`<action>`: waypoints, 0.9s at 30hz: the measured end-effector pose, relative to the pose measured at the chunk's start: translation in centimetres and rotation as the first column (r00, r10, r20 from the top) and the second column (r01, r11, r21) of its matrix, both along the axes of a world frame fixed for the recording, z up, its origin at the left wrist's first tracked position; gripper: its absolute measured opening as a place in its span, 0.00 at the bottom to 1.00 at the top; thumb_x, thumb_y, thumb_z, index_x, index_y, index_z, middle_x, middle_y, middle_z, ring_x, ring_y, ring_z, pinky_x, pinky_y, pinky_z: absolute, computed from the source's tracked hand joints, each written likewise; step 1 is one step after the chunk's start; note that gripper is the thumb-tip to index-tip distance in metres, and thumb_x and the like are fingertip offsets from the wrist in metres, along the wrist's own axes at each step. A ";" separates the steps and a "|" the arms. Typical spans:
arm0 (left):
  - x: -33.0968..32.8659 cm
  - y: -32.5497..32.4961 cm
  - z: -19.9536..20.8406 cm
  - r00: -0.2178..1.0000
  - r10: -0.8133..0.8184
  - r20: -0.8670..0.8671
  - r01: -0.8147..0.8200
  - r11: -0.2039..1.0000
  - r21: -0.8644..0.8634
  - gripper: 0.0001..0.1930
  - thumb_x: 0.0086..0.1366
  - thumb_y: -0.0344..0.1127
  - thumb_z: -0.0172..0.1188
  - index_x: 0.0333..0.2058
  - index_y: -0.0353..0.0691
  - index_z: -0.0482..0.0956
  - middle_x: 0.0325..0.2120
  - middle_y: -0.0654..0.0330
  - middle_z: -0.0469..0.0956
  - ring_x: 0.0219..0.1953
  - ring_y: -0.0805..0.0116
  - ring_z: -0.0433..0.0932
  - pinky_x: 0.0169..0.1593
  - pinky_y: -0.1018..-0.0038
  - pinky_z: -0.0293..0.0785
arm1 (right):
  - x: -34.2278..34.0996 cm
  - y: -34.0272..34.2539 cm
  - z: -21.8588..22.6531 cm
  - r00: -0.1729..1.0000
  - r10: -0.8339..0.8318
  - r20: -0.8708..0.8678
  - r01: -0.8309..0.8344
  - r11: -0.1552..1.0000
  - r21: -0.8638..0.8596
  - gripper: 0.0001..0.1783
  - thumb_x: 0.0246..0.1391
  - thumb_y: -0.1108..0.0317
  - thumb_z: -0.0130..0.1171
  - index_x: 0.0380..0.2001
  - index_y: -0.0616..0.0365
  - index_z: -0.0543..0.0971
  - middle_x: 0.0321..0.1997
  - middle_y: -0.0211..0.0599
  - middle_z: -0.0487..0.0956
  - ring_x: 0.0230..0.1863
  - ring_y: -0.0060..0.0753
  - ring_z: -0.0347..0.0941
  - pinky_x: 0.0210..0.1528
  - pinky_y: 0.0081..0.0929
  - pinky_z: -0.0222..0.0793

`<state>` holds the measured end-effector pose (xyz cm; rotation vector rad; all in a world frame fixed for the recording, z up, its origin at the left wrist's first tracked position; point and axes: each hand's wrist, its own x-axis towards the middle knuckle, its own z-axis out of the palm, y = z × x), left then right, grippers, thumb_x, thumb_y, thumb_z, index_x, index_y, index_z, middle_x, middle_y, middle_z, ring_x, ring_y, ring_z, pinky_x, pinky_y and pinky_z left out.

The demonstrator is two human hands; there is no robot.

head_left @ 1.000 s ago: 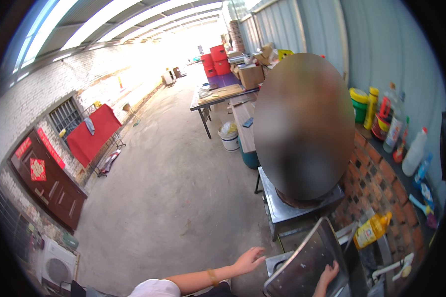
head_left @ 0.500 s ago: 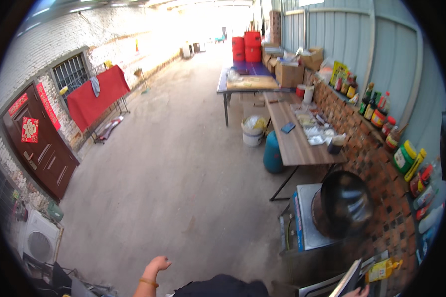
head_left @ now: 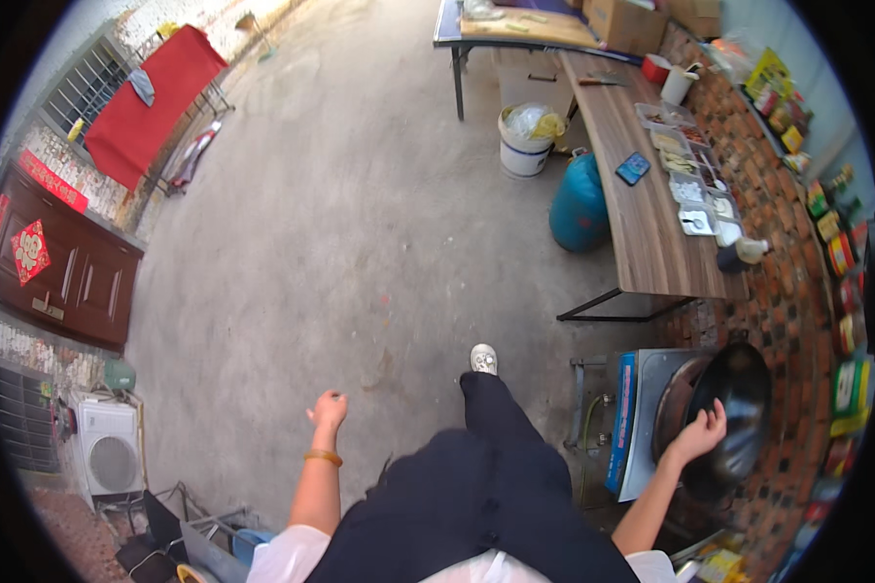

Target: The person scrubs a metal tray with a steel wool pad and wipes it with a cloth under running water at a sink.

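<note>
Reaching over a big black wok [head_left: 739, 408], the right hand [head_left: 702, 434] has its fingers spread wide w/ nothing in them, hovering at the wok's near rim; touching or not, can't tell. Wok's round, deep, dark and dull inside, sitting on a steel burner stand [head_left: 651, 408] w/ a blue side, just past the wooden tabletop [head_left: 642, 223]. Left hand [head_left: 328, 409] hangs loosely curled, empty, over the concrete floor [head_left: 340, 243].

Wok [head_left: 739, 408] on stove [head_left: 642, 408], rt hand [head_left: 700, 434] over it, table [head_left: 642, 194] beyond
</note>
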<state>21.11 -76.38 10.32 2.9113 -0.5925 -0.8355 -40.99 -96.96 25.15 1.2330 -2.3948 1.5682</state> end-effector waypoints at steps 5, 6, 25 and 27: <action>1.4 11.1 -3.4 0.651 0.659 -0.375 -0.594 0.751 0.288 0.21 0.60 0.41 0.54 0.47 0.31 0.73 0.41 0.51 0.77 0.41 0.57 0.78 0.44 0.64 0.74 | 13.6 -16.3 0.9 0.933 0.268 0.239 -0.249 0.962 -0.110 0.17 0.49 0.83 0.51 0.43 0.62 0.76 0.47 0.34 0.73 0.46 0.29 0.69 0.52 0.26 0.64; 0.6 11.4 -1.0 0.568 0.719 -0.399 -0.676 0.685 0.272 0.21 0.60 0.41 0.54 0.46 0.31 0.73 0.40 0.51 0.77 0.40 0.57 0.78 0.43 0.64 0.74 | 17.2 -19.2 1.4 0.920 0.306 0.244 -0.297 0.952 -0.077 0.16 0.49 0.83 0.51 0.42 0.62 0.76 0.47 0.33 0.72 0.46 0.28 0.68 0.52 0.26 0.64; 26.8 -31.6 -0.2 0.845 0.363 -0.392 -0.428 0.899 -0.091 0.20 0.61 0.44 0.46 0.36 0.31 0.77 0.29 0.44 0.78 0.34 0.52 0.78 0.40 0.60 0.73 | 38.5 -53.0 -24.4 0.925 -0.294 0.239 -0.128 0.352 0.927 0.15 0.46 0.70 0.55 0.38 0.67 0.78 0.43 0.48 0.79 0.45 0.45 0.76 0.44 0.38 0.74; 37.0 -37.6 -6.0 0.847 0.505 -0.164 -0.521 0.850 -0.074 0.20 0.58 0.44 0.50 0.40 0.34 0.77 0.37 0.44 0.78 0.42 0.51 0.76 0.47 0.61 0.72 | 45.3 -55.8 -18.1 0.917 -0.380 0.121 0.012 0.330 0.944 0.14 0.46 0.74 0.53 0.38 0.69 0.78 0.45 0.50 0.77 0.45 0.45 0.76 0.42 0.40 0.75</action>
